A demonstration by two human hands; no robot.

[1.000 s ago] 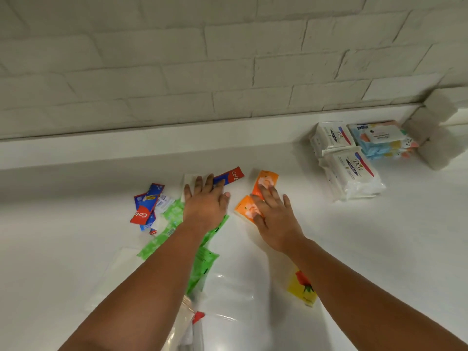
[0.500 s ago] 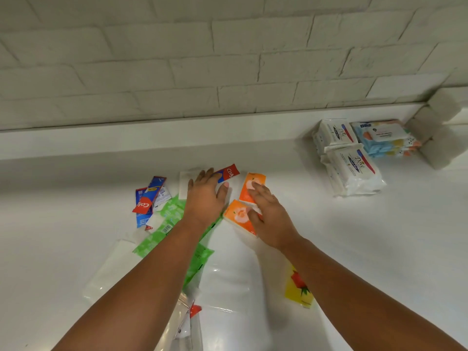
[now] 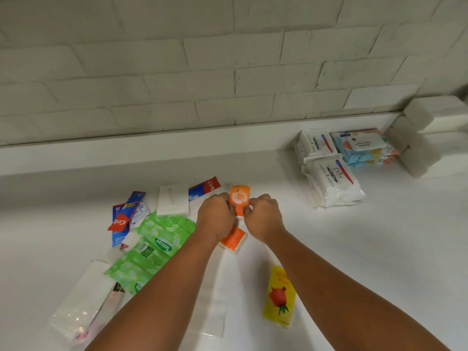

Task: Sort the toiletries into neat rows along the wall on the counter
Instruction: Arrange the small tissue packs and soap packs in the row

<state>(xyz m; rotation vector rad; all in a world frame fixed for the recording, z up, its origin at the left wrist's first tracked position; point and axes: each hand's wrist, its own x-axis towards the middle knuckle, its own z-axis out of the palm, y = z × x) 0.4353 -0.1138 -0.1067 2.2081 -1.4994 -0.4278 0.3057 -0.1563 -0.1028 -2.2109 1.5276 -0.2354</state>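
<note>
Both hands hold one small orange packet [image 3: 239, 196] between them at the middle of the white counter [image 3: 367, 249]. My left hand [image 3: 215, 216] pinches its left edge and my right hand [image 3: 264, 215] pinches its right edge. A second orange packet [image 3: 234, 238] lies flat just below, partly under my left wrist. Left of the hands lie a red and blue toothpaste tube [image 3: 203, 188], a white sachet [image 3: 173, 199], toothpaste boxes [image 3: 126, 219] and green wipe packs [image 3: 152, 245]. A yellow packet with a red rose [image 3: 279, 296] lies near my right forearm.
White soap packs [image 3: 331, 178] and a blue wipes pack [image 3: 364, 146] stand in rows by the wall at the right, next to white blocks [image 3: 420, 138]. Clear plastic bags [image 3: 83, 307] lie at the lower left. A raised ledge [image 3: 152, 150] runs along the brick wall.
My hands were flat on the toothpaste tube and the orange packets. Both have now closed on the farther orange packet and hold it between them.
</note>
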